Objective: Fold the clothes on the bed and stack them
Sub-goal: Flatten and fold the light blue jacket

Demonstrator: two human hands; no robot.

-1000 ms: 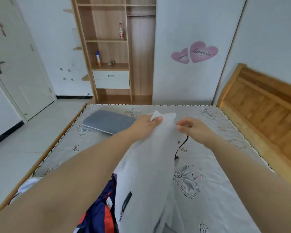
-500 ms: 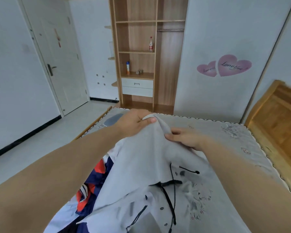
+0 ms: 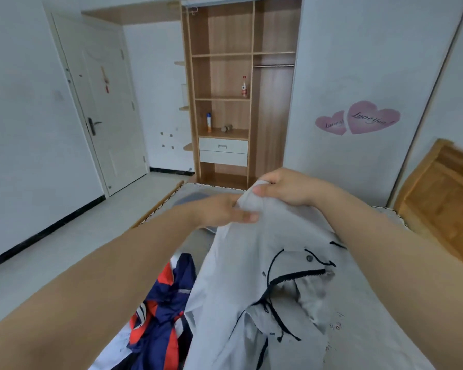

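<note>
A pale grey garment [image 3: 254, 284] with black piping, a black zip and small buttons hangs in front of me over the bed [image 3: 198, 239]. My right hand [image 3: 286, 188] pinches its top edge, raised above the mattress. My left hand [image 3: 225, 209] grips the same edge just below and to the left, thumb on the cloth. A navy, red and white garment [image 3: 163, 311] lies crumpled on the bed at the lower left, partly under the grey one.
A grey-blue pillow [image 3: 190, 200] peeks out behind my left hand at the bed's far end. The wooden headboard [image 3: 439, 193] stands on the right. An open wooden wardrobe [image 3: 225, 102] and a white door [image 3: 104, 110] lie beyond the bed.
My view has tilted up and to the left. My right hand rose and now holds the cloth's top edge, while my left hand dropped slightly below it. The garment has opened out more.
</note>
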